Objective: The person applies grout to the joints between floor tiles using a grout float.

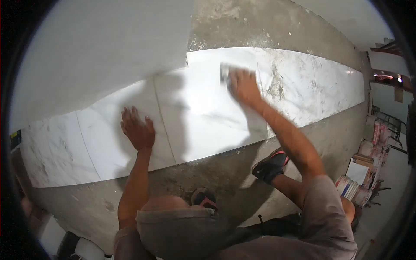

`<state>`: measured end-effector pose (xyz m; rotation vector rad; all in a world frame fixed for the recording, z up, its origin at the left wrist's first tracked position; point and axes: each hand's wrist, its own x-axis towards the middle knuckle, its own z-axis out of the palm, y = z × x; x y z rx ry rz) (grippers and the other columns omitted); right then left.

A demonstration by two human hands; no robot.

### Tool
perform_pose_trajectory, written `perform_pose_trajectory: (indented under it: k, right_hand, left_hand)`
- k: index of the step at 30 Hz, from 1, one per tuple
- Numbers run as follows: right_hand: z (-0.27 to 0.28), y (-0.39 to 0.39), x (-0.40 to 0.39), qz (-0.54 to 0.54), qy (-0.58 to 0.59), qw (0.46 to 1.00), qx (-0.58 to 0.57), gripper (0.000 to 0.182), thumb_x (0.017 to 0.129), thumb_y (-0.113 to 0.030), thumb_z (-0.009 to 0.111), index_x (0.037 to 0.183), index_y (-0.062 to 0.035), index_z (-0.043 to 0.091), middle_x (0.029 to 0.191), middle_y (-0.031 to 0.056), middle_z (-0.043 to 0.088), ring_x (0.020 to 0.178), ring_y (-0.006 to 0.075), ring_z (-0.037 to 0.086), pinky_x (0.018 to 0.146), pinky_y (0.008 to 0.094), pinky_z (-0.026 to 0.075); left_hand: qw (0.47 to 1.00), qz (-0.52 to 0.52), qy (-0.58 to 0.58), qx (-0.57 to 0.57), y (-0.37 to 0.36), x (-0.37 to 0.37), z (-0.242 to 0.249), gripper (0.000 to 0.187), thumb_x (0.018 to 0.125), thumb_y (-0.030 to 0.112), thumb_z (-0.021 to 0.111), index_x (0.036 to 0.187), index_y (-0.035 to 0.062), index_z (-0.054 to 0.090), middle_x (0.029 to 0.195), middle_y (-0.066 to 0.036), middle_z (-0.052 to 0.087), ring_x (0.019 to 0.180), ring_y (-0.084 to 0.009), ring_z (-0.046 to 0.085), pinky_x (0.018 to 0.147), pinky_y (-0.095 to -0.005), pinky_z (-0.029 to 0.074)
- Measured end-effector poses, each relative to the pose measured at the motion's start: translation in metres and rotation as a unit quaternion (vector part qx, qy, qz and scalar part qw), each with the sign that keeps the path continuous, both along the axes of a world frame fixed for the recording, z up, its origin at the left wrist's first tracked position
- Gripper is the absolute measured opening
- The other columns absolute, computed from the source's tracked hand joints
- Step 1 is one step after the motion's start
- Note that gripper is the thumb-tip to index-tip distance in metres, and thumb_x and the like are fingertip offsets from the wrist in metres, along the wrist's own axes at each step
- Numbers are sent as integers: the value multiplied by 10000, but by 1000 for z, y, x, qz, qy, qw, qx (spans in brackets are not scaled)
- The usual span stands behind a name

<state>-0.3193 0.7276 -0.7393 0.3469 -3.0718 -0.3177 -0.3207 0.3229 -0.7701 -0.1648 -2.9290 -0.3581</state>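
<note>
White marbled tiles (208, 125) run in a row across the view, with thin joints between them. My left hand (138, 128) rests on a tile left of the middle, its fingers spread and nothing held. Further right and higher up, my right hand (245, 86) presses a small grey pad or scraper (225, 73) against a tile; motion blurs it, so its exact kind is unclear. Just right of that hand, grey-brown smears (276, 82) mark the tile surface.
Bare grey cement (277, 26) lies above the tiles and more of it below, where my feet in dark shoes (271, 166) stand. A smooth pale surface (108, 47) fills the upper left. Stacked bags (379, 138) and a white bucket (346, 187) are at the right.
</note>
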Motion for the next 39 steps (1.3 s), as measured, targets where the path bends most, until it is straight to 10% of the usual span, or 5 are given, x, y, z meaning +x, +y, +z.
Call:
perform_pose_trajectory:
  k: [6, 18, 23, 28, 39]
  right_hand:
    - [37, 55, -119, -133, 23, 991, -26, 235, 876, -148, 503, 1069, -30, 565, 1057, 181, 575, 940, 339, 592, 729, 513, 499]
    - [39, -84, 177, 48, -178, 982, 38, 527, 950, -295, 462, 1259, 130, 502, 1311, 340, 477, 1158, 432, 503, 847, 536, 461]
    - [25, 25, 57, -77, -68, 987, 125, 284, 854, -88, 577, 1022, 140, 556, 870, 211, 606, 761, 293, 620, 600, 419, 542]
    - [90, 173, -33, -221, -111, 969, 17, 325, 828, -49, 532, 1140, 37, 560, 1131, 243, 578, 1027, 400, 600, 822, 485, 539]
    - [194, 168, 192, -197, -186, 953, -134, 358, 842, 10, 498, 1190, -23, 574, 1055, 204, 626, 923, 401, 620, 808, 458, 524]
  left_hand:
    - [1000, 3, -3, 11, -1, -2, 1, 610, 888, 273, 559, 1444, 95, 383, 1530, -136, 312, 1438, -322, 257, 1163, -527, 176]
    - [1000, -21, 5, -6, -2, 0, -2, 599, 893, 259, 564, 1429, 58, 386, 1521, -171, 313, 1437, -335, 248, 1160, -532, 176]
    - [1000, -6, 1, -12, 1, -1, -1, 564, 929, 294, 530, 1436, 90, 393, 1510, -140, 347, 1425, -327, 276, 1146, -536, 205]
    - [999, -24, 19, -16, -3, -2, -7, 572, 920, 286, 540, 1430, 73, 393, 1515, -150, 328, 1428, -327, 264, 1154, -535, 189]
    - [999, -25, 26, -30, 0, 0, -10, 585, 918, 287, 551, 1436, 71, 389, 1510, -159, 335, 1422, -334, 269, 1151, -524, 196]
